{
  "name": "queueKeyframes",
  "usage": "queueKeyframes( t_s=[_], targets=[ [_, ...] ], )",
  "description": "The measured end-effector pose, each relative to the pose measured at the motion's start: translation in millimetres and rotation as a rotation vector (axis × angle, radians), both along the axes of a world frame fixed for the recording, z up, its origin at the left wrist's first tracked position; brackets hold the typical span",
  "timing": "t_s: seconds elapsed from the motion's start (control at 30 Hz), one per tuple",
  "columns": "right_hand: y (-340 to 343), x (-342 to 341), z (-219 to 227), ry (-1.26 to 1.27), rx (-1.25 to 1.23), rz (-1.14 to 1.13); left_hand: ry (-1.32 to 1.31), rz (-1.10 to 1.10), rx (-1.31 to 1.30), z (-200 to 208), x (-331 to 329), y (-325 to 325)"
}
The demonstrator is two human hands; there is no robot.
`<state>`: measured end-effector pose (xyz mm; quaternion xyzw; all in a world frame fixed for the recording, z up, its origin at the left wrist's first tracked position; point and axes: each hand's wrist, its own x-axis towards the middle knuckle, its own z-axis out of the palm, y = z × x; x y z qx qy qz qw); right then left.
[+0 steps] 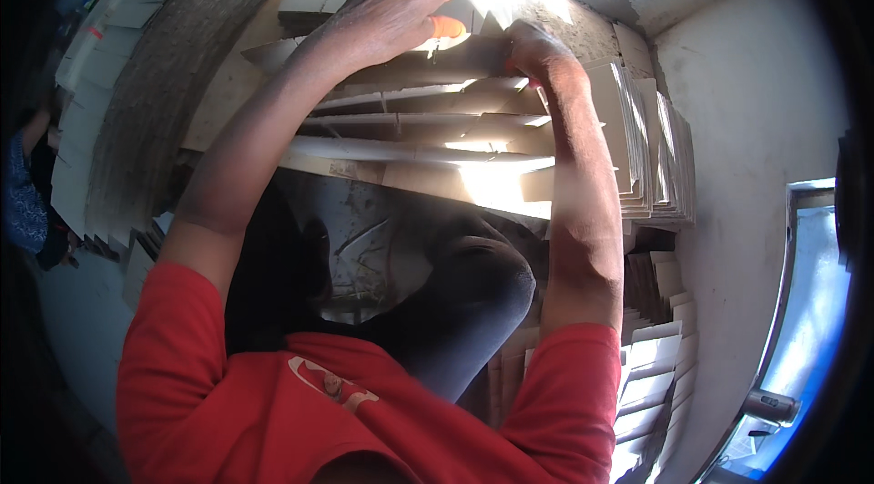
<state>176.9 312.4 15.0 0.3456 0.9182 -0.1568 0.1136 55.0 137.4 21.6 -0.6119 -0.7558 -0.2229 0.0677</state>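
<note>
Slotted cardboard strips [428, 125] stand on edge in rows across the bench before me. My left hand [396, 15] reaches over their far side with bent fingers, orange covers on the thumb and a finger. It is closed at a cardboard strip; strong glare hides part of the grip. To its right, my right hand [539, 51] is closed at the right end of the same far strips, its fingers mostly turned away from view. A reddish covering shows at a fingertip there.
Long stacks of cardboard [164, 74] fill the left side. More cardboard sheets [628, 138] stand at the right by a pale wall [728, 74]. Stacked pieces [651, 366] lie lower right, near a blue-paned door [801, 302]. Another person's patterned sleeve [25, 197] shows far left.
</note>
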Motion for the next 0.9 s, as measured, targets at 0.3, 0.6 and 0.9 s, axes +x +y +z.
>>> queueKeyframes(
  t_s=[0.3, 0.6, 0.9],
  targets=[
    [34, 98, -52, 0.701, 0.215, -0.352, 0.076, -0.043, 0.092, -76, 5, -20],
    [66, 253, -115, -0.041, 0.728, -0.496, -0.214, -0.16, -0.066, -96, 4, -2],
    [69, 267, -111, 0.351, 0.683, -0.588, -0.096, -0.203, 0.239, -74, 35, -22]
  ],
)
